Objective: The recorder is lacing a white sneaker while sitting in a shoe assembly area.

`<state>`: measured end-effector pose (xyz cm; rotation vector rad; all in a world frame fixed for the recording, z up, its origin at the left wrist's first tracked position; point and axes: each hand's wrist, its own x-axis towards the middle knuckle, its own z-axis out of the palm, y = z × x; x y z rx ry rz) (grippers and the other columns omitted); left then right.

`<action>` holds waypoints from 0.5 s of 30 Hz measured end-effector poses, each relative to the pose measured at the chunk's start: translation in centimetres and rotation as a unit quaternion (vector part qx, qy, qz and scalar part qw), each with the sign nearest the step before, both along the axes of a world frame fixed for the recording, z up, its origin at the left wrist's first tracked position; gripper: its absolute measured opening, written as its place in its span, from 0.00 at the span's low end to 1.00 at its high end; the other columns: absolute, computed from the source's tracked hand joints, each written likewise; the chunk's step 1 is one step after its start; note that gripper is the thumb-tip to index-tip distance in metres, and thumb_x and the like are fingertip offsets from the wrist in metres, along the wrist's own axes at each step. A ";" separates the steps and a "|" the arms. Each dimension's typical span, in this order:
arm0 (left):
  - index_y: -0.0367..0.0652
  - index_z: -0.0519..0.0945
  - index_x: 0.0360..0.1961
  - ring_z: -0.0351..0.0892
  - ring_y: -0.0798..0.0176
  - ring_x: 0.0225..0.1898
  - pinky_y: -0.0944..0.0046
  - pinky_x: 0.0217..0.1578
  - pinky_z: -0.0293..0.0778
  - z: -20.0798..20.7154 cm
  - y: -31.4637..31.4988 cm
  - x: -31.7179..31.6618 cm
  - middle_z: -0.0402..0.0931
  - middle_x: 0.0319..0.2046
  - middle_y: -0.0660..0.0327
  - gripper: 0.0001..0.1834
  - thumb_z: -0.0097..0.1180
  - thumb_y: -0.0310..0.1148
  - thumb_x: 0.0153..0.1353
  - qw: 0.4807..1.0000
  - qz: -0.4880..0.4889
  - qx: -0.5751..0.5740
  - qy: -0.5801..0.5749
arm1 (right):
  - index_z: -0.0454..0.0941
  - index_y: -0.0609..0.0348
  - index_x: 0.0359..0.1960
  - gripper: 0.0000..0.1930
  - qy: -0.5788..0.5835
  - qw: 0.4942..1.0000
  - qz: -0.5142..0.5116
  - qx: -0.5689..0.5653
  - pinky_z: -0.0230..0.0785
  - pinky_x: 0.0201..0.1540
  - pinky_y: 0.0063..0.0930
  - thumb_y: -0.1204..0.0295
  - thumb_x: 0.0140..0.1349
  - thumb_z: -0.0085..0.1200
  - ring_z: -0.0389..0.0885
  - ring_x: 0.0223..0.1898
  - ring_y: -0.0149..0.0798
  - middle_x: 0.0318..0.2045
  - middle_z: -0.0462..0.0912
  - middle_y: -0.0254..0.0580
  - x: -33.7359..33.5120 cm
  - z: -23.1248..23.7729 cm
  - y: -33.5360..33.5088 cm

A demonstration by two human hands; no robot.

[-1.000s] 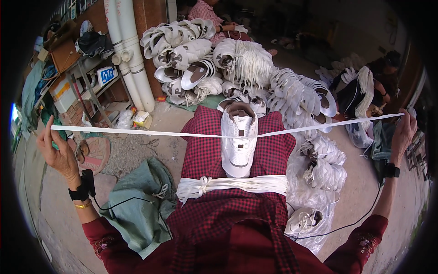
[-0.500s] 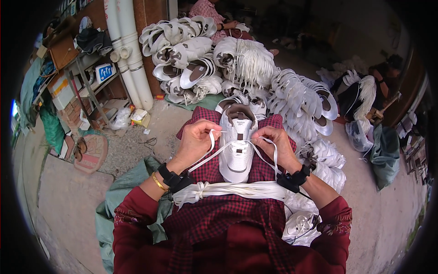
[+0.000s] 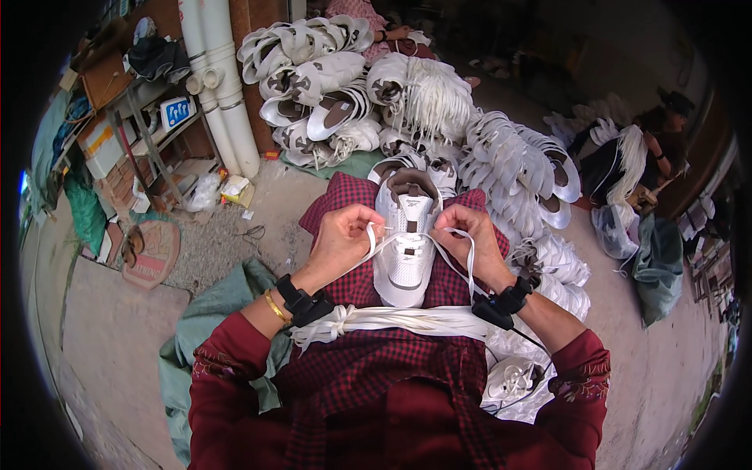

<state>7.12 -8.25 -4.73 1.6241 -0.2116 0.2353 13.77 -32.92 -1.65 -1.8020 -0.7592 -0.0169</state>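
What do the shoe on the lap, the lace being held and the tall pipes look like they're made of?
Shoe: probably leather or a synthetic, smooth and white, with tiny holes over the toe.
Lace: likely woven fabric, matte, flat, curving in soft loops.
Pipes: perhaps plastic, smooth and off-white, with collar-like joints.

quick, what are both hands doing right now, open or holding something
Left hand: closed, pinching flat white shoelace beside the white, brown-lined sneaker.
Right hand: closed, pinching flat white shoelace on the sneaker's other side.
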 end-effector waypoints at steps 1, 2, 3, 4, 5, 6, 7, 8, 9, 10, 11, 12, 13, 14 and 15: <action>0.34 0.78 0.42 0.81 0.75 0.36 0.72 0.36 0.78 0.0 0.0 -0.1 0.82 0.34 0.62 0.06 0.59 0.21 0.65 1.000 0.003 0.011 -0.002 | 0.79 0.63 0.30 0.04 0.001 1.000 0.002 -0.001 0.71 0.34 0.18 0.81 0.58 0.62 0.77 0.29 0.20 0.26 0.82 0.29 0.0 -0.2 0.2; 0.34 0.78 0.42 0.81 0.75 0.36 0.72 0.36 0.78 0.0 -0.1 -0.1 0.82 0.34 0.62 0.06 0.59 0.21 0.65 1.000 0.005 0.009 -0.001 | 0.79 0.63 0.30 0.04 -0.047 0.999 0.005 -0.010 0.70 0.33 0.19 0.82 0.57 0.62 0.77 0.28 0.21 0.25 0.82 0.30 0.1 -0.5 0.5; 0.34 0.78 0.41 0.80 0.75 0.35 0.73 0.35 0.77 0.1 -0.2 -0.1 0.82 0.33 0.62 0.05 0.59 0.22 0.65 1.000 0.014 0.016 -0.006 | 0.79 0.64 0.30 0.04 -0.096 0.995 0.010 -0.018 0.70 0.33 0.20 0.82 0.56 0.62 0.77 0.28 0.22 0.25 0.82 0.31 0.1 -0.4 0.7; 0.34 0.78 0.41 0.80 0.76 0.34 0.73 0.34 0.77 0.2 -0.5 -0.1 0.82 0.33 0.63 0.05 0.60 0.22 0.65 0.999 0.022 0.022 -0.012 | 0.79 0.64 0.30 0.04 -0.096 0.995 0.012 -0.018 0.70 0.33 0.20 0.82 0.56 0.62 0.77 0.28 0.22 0.25 0.82 0.31 0.1 -0.2 0.7; 0.34 0.78 0.41 0.80 0.76 0.34 0.73 0.34 0.77 0.3 -0.7 -0.1 0.82 0.33 0.63 0.05 0.60 0.22 0.65 0.999 0.025 0.022 -0.013 | 0.80 0.64 0.30 0.03 -0.073 0.996 0.016 -0.039 0.71 0.33 0.21 0.82 0.56 0.62 0.77 0.27 0.23 0.25 0.82 0.32 0.1 0.2 0.6; 0.35 0.78 0.39 0.80 0.77 0.33 0.74 0.33 0.76 0.5 -0.8 -0.2 0.82 0.32 0.64 0.04 0.59 0.22 0.65 0.999 0.030 0.026 -0.021 | 0.80 0.65 0.30 0.03 -0.048 0.997 0.019 -0.060 0.71 0.33 0.21 0.83 0.55 0.62 0.77 0.27 0.23 0.24 0.82 0.33 0.1 0.7 0.7; 0.35 0.78 0.38 0.79 0.78 0.31 0.74 0.31 0.76 0.6 -0.9 -0.2 0.81 0.31 0.64 0.03 0.59 0.22 0.65 0.999 0.035 0.030 -0.030 | 0.80 0.65 0.31 0.03 -0.037 0.996 0.019 -0.080 0.71 0.32 0.21 0.82 0.56 0.62 0.77 0.27 0.23 0.24 0.81 0.32 0.2 1.2 0.5; 0.35 0.78 0.38 0.79 0.78 0.31 0.74 0.31 0.76 0.5 -0.9 -0.2 0.81 0.31 0.64 0.03 0.59 0.22 0.65 0.998 0.037 0.031 -0.029 | 0.80 0.65 0.31 0.03 -0.036 0.996 0.021 -0.079 0.71 0.32 0.21 0.82 0.56 0.62 0.77 0.27 0.23 0.24 0.81 0.32 0.2 1.1 0.4; 0.35 0.78 0.37 0.79 0.79 0.30 0.75 0.30 0.75 0.4 -1.1 -0.1 0.81 0.30 0.65 0.02 0.59 0.22 0.65 0.998 0.045 0.036 -0.040 | 0.80 0.65 0.32 0.04 -0.033 0.996 0.028 -0.081 0.71 0.32 0.21 0.82 0.57 0.62 0.76 0.27 0.22 0.24 0.81 0.32 0.2 1.1 0.1; 0.36 0.78 0.37 0.78 0.80 0.29 0.75 0.29 0.75 0.4 -1.3 0.0 0.80 0.29 0.66 0.02 0.59 0.21 0.64 0.996 0.054 0.040 -0.051 | 0.80 0.65 0.33 0.04 -0.031 0.995 0.035 -0.083 0.71 0.32 0.21 0.82 0.57 0.63 0.76 0.27 0.22 0.24 0.81 0.32 0.2 1.0 0.0; 0.36 0.78 0.37 0.78 0.80 0.29 0.75 0.29 0.75 0.4 -1.3 0.1 0.80 0.29 0.66 0.02 0.59 0.21 0.64 0.996 0.054 0.041 -0.051 | 0.80 0.64 0.33 0.05 -0.046 0.995 0.038 -0.080 0.70 0.31 0.20 0.81 0.57 0.63 0.75 0.27 0.21 0.24 0.81 0.31 0.3 0.8 0.0; 0.36 0.78 0.36 0.77 0.79 0.28 0.75 0.29 0.74 0.6 -1.5 0.2 0.80 0.28 0.66 0.03 0.59 0.20 0.62 0.994 0.067 0.058 -0.062 | 0.80 0.64 0.33 0.05 -0.046 0.995 0.038 -0.081 0.70 0.31 0.20 0.81 0.57 0.63 0.75 0.27 0.21 0.24 0.81 0.31 0.5 0.5 -0.1; 0.36 0.79 0.36 0.76 0.79 0.28 0.75 0.28 0.74 0.8 -1.8 0.3 0.79 0.27 0.66 0.05 0.59 0.18 0.59 0.991 0.080 0.075 -0.073 | 0.80 0.64 0.33 0.05 -0.036 0.996 0.036 -0.072 0.70 0.31 0.20 0.81 0.57 0.63 0.75 0.27 0.21 0.25 0.81 0.31 0.8 0.3 -0.1; 0.36 0.79 0.36 0.76 0.79 0.28 0.75 0.28 0.74 1.1 -2.1 0.6 0.79 0.27 0.66 0.05 0.59 0.18 0.59 0.991 0.080 0.074 -0.074 | 0.80 0.64 0.33 0.05 -0.027 0.997 0.034 -0.064 0.70 0.31 0.20 0.81 0.56 0.64 0.75 0.27 0.21 0.25 0.81 0.31 1.0 0.1 -0.2; 0.36 0.79 0.36 0.76 0.78 0.27 0.74 0.27 0.73 1.4 -2.4 0.6 0.78 0.27 0.66 0.07 0.58 0.17 0.56 0.982 0.092 0.125 -0.106 | 0.80 0.64 0.33 0.05 -0.025 0.997 0.034 -0.064 0.70 0.31 0.20 0.81 0.56 0.64 0.75 0.27 0.21 0.25 0.81 0.31 1.2 0.0 -0.1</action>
